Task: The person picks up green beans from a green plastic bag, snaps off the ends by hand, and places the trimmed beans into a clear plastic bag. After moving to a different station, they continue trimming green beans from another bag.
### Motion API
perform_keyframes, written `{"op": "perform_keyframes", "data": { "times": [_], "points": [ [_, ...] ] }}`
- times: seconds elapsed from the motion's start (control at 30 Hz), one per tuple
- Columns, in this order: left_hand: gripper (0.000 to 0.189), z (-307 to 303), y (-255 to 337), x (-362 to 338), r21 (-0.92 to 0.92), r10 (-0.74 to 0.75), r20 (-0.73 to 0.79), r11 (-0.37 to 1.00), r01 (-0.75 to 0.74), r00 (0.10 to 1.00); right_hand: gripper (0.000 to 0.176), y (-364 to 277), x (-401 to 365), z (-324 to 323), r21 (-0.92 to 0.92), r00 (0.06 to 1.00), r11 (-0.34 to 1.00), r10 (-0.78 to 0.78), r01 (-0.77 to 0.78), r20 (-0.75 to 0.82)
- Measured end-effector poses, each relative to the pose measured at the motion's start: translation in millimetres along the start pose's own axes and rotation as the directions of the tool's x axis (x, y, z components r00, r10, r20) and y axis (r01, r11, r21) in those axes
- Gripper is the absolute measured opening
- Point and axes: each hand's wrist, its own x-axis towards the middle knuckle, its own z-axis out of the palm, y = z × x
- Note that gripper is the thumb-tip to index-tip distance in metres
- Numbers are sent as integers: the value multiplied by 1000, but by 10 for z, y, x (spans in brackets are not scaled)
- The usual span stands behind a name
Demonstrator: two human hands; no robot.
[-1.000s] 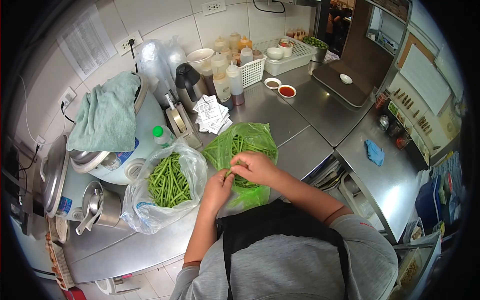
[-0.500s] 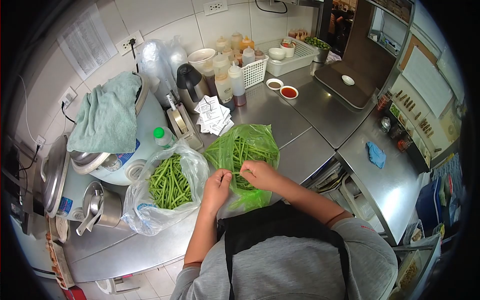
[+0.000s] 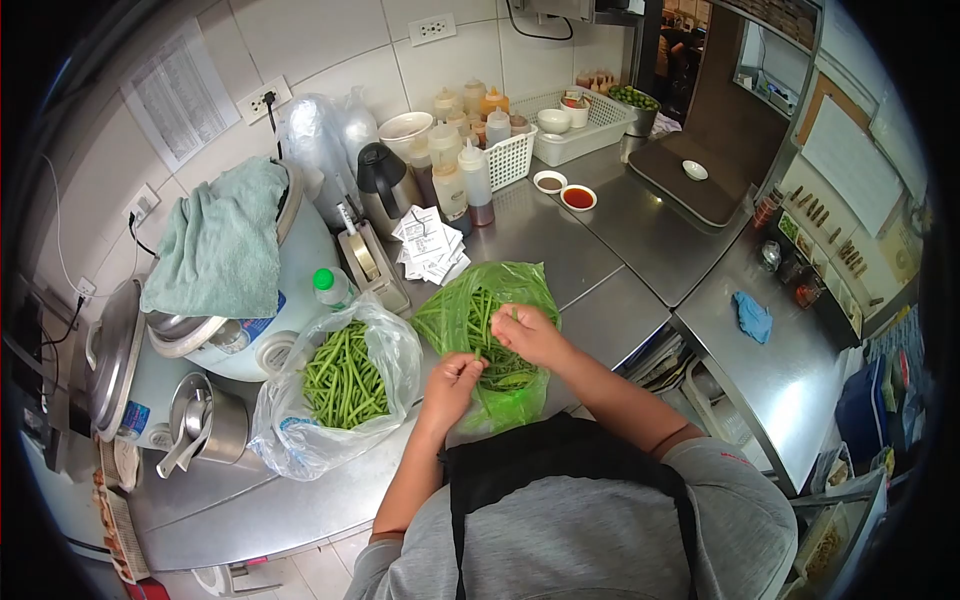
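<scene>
A green plastic bag (image 3: pixel 540 285) of long green beans (image 3: pixel 484 308) lies open on the steel counter, with both my hands over it. My left hand (image 3: pixel 453 388) is closed in a pinch at the bag's near side, a green bean at its fingertips. Higher and to the right, my right hand (image 3: pixel 528 336) is curled closed, a bit of green bean showing at its fingers. To the left sits a clear plastic bag (image 3: pixel 283 432) holding a heap of green beans (image 3: pixel 345 380), which neither hand touches.
Behind the bags stand a green-capped bottle (image 3: pixel 332 288), a tape dispenser (image 3: pixel 372 275), paper slips (image 3: pixel 430 245) and squeeze bottles (image 3: pixel 477 185). Steel pots (image 3: pixel 225 425) and towel-covered large container (image 3: pixel 300 250) are at left. Two sauce bowls (image 3: pixel 578 197) and a brown tray (image 3: pixel 675 165) lie beyond.
My hands have moved apart: the right went up and slightly right, the left down and right. Earlier they were side by side with a green bean between them.
</scene>
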Motion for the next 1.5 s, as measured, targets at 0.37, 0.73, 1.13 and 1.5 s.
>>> {"op": "perform_keyframes", "data": {
  "times": [0.37,0.73,1.13,1.5],
  "points": [
    [8,-11,69,19,-340,-94,-122,939,47,988,31,138,-180,162,-208,907,968,212,-143,363],
    [8,-191,33,30,-401,-104,-270,916,-14,957,24,220,-242,59,-246,908,952,258,-182,329],
    [8,-229,4,14,-416,-86,-263,909,-33,961,24,173,-228,-9,-303,906,922,326,-241,271],
    [11,46,118,-24,-586,46,-51,808,-67,998,23,344,-1,-146,-136,932,941,272,-310,-240]
  ]
}}
